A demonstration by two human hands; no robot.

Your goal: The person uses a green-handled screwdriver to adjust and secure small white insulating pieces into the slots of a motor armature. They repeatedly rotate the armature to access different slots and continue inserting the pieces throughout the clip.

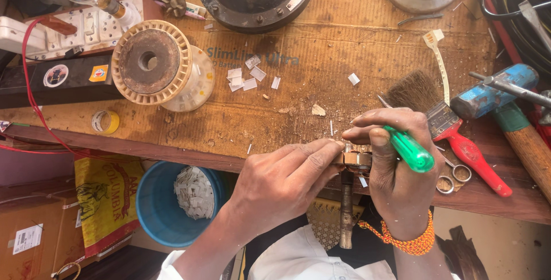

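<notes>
At the near edge of the workbench (321, 85) you are working a small metal part (357, 157), an armature-like piece on a shaft (346, 211) that is hanging down off the edge. Your left hand (281, 182) is pinching the part from the left, fingertips closed tight on it. Your right hand (396, 165) is wrapping around a green-handled screwdriver (410, 151), fingers curled shut on the handle, tip hidden behind the fingers so contact point unclear. Step in hand looks like prying or seating something in the part's slots while the left hand is steadying it. Next move likely calling for steady left-hand pinch and small controlled pressure from the tool, since the part is sitting right at the edge. Just right of your hands a red-handled brush (442, 113) is lying, a blue-handled hammer (493, 90) farther right. Far left, a wire spool (152, 62); small white paper slips (247, 76) scattered mid-bench. Below left, a blue bucket (152, 211) is holding more slips.
</notes>
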